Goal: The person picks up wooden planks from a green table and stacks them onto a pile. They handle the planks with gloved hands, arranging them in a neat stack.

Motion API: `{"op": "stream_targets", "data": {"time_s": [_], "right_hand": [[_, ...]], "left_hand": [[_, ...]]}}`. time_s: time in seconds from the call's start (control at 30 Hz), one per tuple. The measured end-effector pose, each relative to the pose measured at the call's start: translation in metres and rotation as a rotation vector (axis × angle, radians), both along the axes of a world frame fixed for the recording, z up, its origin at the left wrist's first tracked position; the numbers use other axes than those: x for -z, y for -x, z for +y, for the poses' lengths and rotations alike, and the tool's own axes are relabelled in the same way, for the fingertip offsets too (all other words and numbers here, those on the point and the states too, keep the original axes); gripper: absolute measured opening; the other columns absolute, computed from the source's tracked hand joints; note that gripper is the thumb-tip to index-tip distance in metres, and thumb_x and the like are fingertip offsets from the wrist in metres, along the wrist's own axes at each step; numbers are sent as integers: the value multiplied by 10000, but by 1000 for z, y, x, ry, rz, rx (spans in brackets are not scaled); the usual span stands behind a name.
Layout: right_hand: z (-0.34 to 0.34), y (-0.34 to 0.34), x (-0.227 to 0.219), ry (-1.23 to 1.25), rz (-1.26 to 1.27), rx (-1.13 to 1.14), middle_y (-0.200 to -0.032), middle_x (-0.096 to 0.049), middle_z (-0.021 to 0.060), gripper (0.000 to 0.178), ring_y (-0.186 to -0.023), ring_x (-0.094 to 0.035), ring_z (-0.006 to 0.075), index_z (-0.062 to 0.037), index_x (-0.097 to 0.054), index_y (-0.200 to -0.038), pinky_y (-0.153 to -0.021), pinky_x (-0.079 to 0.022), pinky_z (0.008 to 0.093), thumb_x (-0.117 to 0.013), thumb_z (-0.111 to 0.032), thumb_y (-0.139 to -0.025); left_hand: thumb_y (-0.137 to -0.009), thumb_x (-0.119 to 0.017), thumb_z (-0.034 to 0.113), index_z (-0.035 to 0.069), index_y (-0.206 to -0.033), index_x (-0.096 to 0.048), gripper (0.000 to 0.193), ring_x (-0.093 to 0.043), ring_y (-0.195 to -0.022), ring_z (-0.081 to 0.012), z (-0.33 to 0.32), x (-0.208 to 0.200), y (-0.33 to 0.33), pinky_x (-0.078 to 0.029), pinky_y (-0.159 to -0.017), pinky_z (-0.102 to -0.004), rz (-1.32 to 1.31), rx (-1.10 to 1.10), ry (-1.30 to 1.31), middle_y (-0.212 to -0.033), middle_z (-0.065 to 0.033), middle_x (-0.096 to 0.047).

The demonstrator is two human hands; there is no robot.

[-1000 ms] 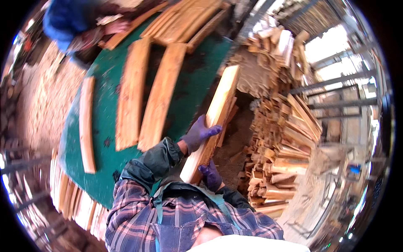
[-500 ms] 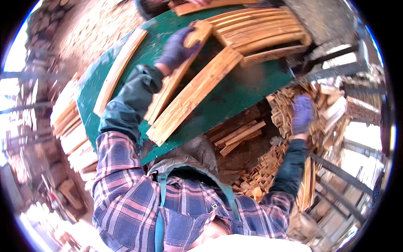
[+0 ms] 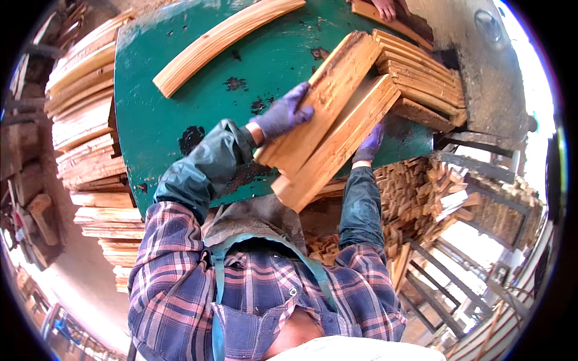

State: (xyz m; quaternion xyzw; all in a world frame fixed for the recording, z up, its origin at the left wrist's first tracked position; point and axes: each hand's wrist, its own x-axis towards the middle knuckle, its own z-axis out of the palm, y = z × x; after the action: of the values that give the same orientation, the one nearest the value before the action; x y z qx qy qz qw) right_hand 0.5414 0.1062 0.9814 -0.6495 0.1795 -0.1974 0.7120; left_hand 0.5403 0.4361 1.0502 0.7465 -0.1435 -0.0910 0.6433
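Note:
My left hand (image 3: 284, 114), in a purple glove, is closed on the left edge of a broad wooden board (image 3: 328, 96) that lies slanted over the green table (image 3: 211, 114). Against that board's right side lies a second wooden board (image 3: 346, 139), its lower end reaching past the table's near edge. My right hand (image 3: 369, 144), also gloved in purple, is beside the second board's right edge. Its fingers are partly hidden by the board, so I cannot make out whether they grip it.
Several boards lie stacked (image 3: 424, 78) at the table's right end. One curved board (image 3: 226, 42) lies alone farther back. Another person's hand (image 3: 385, 8) rests by a board at the far right. Boards are piled (image 3: 84, 138) left of the table; small offcuts (image 3: 415, 192) heap up below right.
My right hand has come from above the offcut heap to the second board. The two boards now lie closer together. The whole view has shifted and turned.

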Motion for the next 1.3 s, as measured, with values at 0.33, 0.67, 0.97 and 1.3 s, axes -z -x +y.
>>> {"op": "stream_targets", "data": {"time_s": [0.33,0.67,0.97,1.3], "right_hand": [[91,44,-28,138,359,-432,-1293,-624,128,505,-1124,-622,248,-32,-566,-1351,-968,-516,388,-445,-429,-1064],[339,82,-92,573,56,-1242,-1278,-657,118,431,-1166,-617,250,7,-596,-1335,-1021,-478,368,-487,-309,-1062],[447,113,-216,135,-133,-1678,-1319,-640,106,452,-1171,-594,205,29,-601,-1333,-1018,-463,319,-529,-323,-1057],[640,136,-284,305,-349,-1883,-1359,-619,182,464,-1230,-598,338,-17,-608,-1326,-1033,-484,347,-629,-310,-966]], "left_hand": [[-997,-553,286,-85,-1524,-268,705,-296,-1475,-407,24,28,167,-246,-1216,-431,-118,-472,81,-1564,-301,-303],[-798,-817,327,-10,-1397,-487,762,-519,-1305,-356,265,-30,346,-425,-1105,-452,89,-1130,-401,-1369,-244,-545],[-928,-702,237,64,-1520,-286,743,-565,-1129,-168,211,-128,357,-461,-1002,-315,-12,-1291,727,-1270,-73,-567],[-951,-697,341,95,-1237,-637,382,-652,-1079,-216,306,-208,396,-560,-940,-380,-59,-1529,951,-1126,-62,-692]]}}
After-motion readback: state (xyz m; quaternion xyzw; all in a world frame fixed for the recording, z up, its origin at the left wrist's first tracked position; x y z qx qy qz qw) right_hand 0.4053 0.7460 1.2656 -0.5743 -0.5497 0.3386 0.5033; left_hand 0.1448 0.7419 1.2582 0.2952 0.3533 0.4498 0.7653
